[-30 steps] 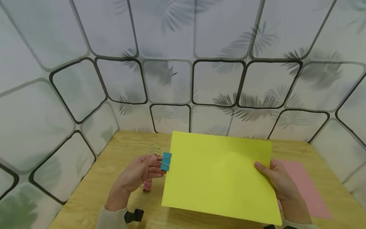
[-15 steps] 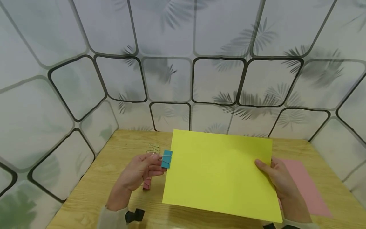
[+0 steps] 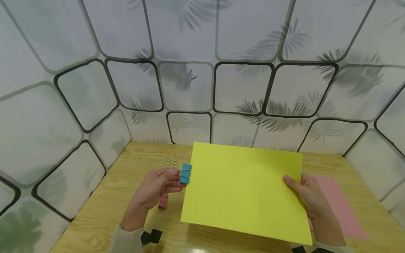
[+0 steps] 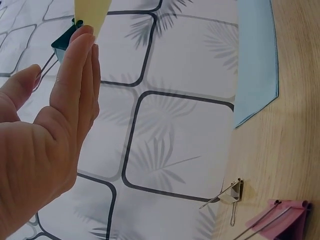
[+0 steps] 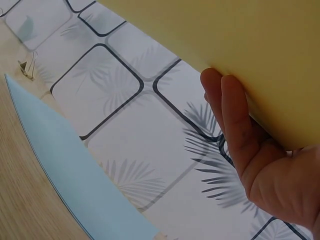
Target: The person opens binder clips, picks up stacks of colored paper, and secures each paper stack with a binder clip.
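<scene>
A blue binder clip [image 3: 185, 173] sits on the left edge of a yellow sheet of paper [image 3: 243, 189] held up above the table. My left hand [image 3: 156, 188] pinches the clip's wire handles between thumb and fingers; in the left wrist view the clip [image 4: 64, 42] shows at the paper's edge beside the fingertips. With the thumb on the front and the fingers behind, my right hand [image 3: 311, 200] grips the sheet's right edge. In the right wrist view, the fingers [image 5: 235, 110] press against the paper's back [image 5: 240, 45].
A pink binder clip [image 3: 162, 201] and a pale yellow clip [image 3: 171, 162] lie on the wooden table [image 3: 104, 211] near the left hand. Pink paper [image 3: 340, 207] lies at the right. Light blue paper [image 5: 75, 170], hidden in the head view, rests on the table below the yellow sheet.
The clip, yellow sheet and left hand appear very slightly higher and further right in the head view. Both holds stay the same.
</scene>
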Demonstrator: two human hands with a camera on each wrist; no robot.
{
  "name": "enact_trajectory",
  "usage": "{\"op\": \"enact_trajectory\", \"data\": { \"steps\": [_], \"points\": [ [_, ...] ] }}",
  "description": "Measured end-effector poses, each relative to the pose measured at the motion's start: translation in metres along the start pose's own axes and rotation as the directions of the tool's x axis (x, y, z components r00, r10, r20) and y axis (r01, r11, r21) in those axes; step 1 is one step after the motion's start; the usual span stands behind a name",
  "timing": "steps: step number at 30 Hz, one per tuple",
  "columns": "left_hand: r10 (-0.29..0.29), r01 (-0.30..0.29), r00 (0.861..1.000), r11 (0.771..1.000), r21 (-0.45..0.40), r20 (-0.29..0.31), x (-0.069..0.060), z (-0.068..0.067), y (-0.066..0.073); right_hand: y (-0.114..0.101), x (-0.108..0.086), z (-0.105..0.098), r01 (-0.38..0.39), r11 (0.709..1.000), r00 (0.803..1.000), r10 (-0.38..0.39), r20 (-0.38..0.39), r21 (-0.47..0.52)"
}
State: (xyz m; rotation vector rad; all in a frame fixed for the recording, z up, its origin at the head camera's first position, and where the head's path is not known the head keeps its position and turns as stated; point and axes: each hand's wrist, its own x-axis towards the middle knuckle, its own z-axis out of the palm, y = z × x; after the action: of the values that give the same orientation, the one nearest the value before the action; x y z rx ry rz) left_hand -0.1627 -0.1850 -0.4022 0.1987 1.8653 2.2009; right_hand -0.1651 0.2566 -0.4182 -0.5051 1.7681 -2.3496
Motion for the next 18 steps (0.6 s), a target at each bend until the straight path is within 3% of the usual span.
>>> {"op": "enact_trajectory", "data": {
  "steps": [8,18],
  "points": [
    [-0.007,0.007,1.000,1.000,0.009,-0.021,-0.0005,0.0030,0.0003,-0.0006,0.0001,-0.0011,0.003,1.000,1.000,-0.003,0.007,-0.002],
    [0.017,-0.017,1.000,1.000,0.011,0.007,-0.0016,0.0039,-0.0005,-0.0004,0.0001,-0.0019,0.005,1.000,0.999,-0.007,0.045,0.024]
  ]
}}
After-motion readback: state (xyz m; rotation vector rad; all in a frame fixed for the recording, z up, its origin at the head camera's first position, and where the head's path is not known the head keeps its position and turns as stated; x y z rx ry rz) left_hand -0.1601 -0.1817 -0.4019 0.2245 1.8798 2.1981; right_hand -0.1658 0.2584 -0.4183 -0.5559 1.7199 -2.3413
